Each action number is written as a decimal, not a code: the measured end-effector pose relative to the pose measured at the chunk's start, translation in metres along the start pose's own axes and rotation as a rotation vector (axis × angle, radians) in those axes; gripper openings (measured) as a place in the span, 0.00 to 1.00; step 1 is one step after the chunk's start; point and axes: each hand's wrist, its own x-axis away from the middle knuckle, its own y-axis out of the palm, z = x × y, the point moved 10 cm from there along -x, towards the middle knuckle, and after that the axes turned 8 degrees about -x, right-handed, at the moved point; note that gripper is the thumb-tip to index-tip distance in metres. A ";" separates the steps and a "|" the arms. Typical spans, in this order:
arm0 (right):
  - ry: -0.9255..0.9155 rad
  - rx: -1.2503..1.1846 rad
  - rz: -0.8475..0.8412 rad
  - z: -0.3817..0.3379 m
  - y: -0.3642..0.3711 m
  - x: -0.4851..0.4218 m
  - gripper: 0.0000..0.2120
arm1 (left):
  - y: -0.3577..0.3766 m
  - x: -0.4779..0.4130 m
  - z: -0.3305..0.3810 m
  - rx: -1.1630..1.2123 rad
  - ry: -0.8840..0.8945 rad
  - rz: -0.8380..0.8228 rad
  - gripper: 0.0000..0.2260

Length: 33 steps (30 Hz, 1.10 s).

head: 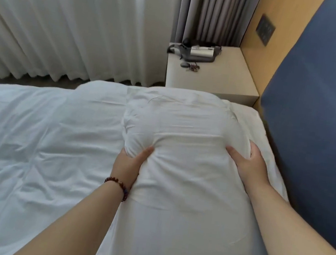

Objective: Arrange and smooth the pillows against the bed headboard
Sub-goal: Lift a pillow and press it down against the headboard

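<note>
Step in hand: we judge this to be the arranging stage, with the pillow [186, 129] held from both sides so it can be shifted toward the headboard [317, 125].
Where the pillow is: lying flat on the bed just beside the headboard, not yet propped up against it.
Left hand [130, 161]: it grips the pillow's edge on the side away from the headboard. The thumb lies on top, the fingers are curled under out of sight, and the fabric bunches at the grip.
Right hand [248, 161]: it grips the edge nearest the headboard, thumb spread on top and fingers wrapped over the side.
Next move: we think it calls for lifting or sliding the pillow against the headboard with both hands, then flattening the palms to stroke out the creases.
Pillow feel: white woven cotton, plump and soft, which dents wherever we squeeze.
Near end: a seam crosses the white cloth close to us, and we cannot tell whether a second pillow begins there.
Headboard: blue padded cloth with a matt weave, framed in pale wood.
Duvet [34, 131]: white, rumpled in shallow folds, spreading away from the headboard.
Nightstand [212, 77]: a smooth cream box beside the headboard's far end.
</note>
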 end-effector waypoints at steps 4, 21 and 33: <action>0.070 0.037 0.029 0.039 0.008 -0.022 0.39 | 0.020 -0.031 -0.028 0.004 -0.060 -0.008 0.29; 0.090 0.213 0.141 0.108 0.023 -0.048 0.44 | 0.039 -0.066 -0.089 -0.151 -0.040 0.186 0.50; -0.047 0.520 0.173 0.137 0.030 -0.065 0.43 | 0.055 -0.080 -0.119 -0.219 0.050 0.243 0.58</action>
